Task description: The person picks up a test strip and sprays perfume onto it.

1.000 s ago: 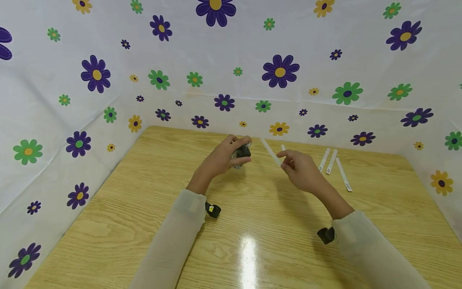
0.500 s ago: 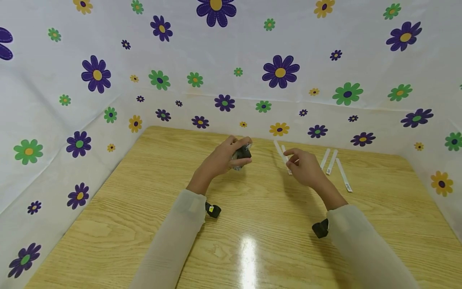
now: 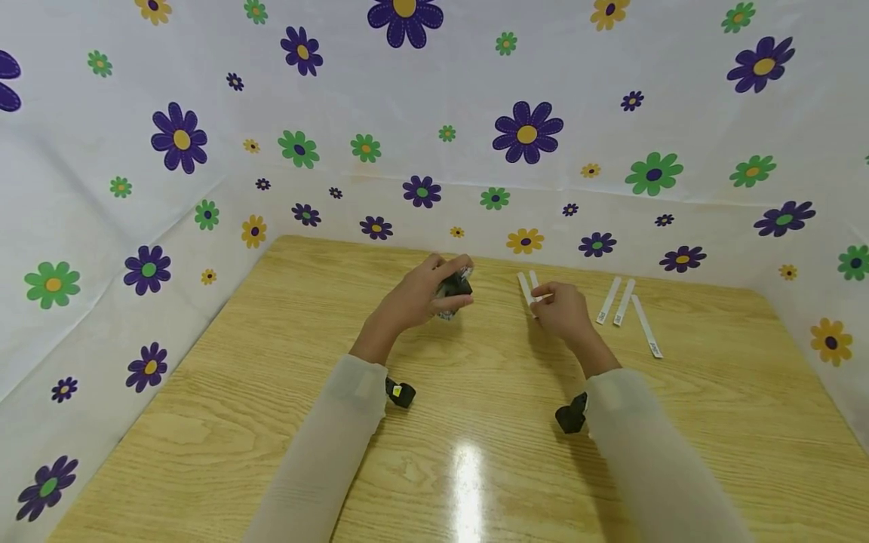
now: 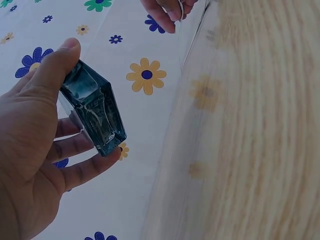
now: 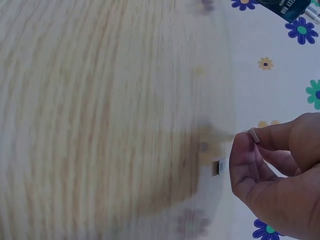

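Note:
In the head view my left hand (image 3: 414, 298) holds up a small perfume bottle (image 3: 460, 285) above the table. The left wrist view shows it as faceted dark teal glass (image 4: 100, 112), tilted, with the thumb on one end and fingers at the other. My right hand (image 3: 563, 311) pinches a narrow white paper strip (image 3: 523, 285) between thumb and forefinger, low over the tabletop. A second white strip (image 3: 533, 278) lies right beside it, partly hidden by that hand. From the right wrist, only the held strip's end (image 5: 254, 135) shows at the fingertips.
Right of the right hand, three more white strips (image 3: 624, 303) with small printed labels lie on the wooden table (image 3: 434, 422). A white cloth (image 3: 448, 83) patterned with flowers stands along the table's back and sides. Each wrist carries a small black camera (image 3: 572, 413).
My right hand has carried the paper strip rightward and lowered it beside the strip there. My left hand keeps the perfume bottle in the same place.

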A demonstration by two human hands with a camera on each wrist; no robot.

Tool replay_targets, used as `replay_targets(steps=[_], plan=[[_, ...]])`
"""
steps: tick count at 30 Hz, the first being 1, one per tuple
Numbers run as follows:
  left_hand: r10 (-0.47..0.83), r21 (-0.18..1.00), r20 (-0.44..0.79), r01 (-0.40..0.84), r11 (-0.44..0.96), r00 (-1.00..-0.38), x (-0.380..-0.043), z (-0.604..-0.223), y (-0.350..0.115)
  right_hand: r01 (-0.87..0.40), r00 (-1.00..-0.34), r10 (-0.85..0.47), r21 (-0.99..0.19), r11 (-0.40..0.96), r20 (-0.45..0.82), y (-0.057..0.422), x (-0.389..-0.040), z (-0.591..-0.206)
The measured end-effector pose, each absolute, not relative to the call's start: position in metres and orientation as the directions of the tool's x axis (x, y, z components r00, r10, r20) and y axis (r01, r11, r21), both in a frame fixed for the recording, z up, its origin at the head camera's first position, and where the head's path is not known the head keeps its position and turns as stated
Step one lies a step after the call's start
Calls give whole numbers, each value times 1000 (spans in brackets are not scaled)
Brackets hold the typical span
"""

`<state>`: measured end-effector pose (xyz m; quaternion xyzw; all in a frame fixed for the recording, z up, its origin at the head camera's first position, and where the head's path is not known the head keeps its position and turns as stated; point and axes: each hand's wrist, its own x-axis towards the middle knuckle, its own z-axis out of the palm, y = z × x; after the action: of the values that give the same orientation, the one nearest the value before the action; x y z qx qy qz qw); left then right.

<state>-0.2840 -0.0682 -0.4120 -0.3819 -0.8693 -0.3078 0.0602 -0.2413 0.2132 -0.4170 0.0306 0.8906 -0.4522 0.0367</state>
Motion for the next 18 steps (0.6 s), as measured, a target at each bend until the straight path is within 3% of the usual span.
replay_targets(steps=[7, 18], plan=[[620, 508, 335, 690, 516, -710, -283, -413, -68, 166, -986, 82, -790, 591, -146, 214, -244, -422], [618, 511, 346, 694, 507, -706, -284, -412, -67, 116, -991, 18, -771, 626, -135, 222, -240, -415]])
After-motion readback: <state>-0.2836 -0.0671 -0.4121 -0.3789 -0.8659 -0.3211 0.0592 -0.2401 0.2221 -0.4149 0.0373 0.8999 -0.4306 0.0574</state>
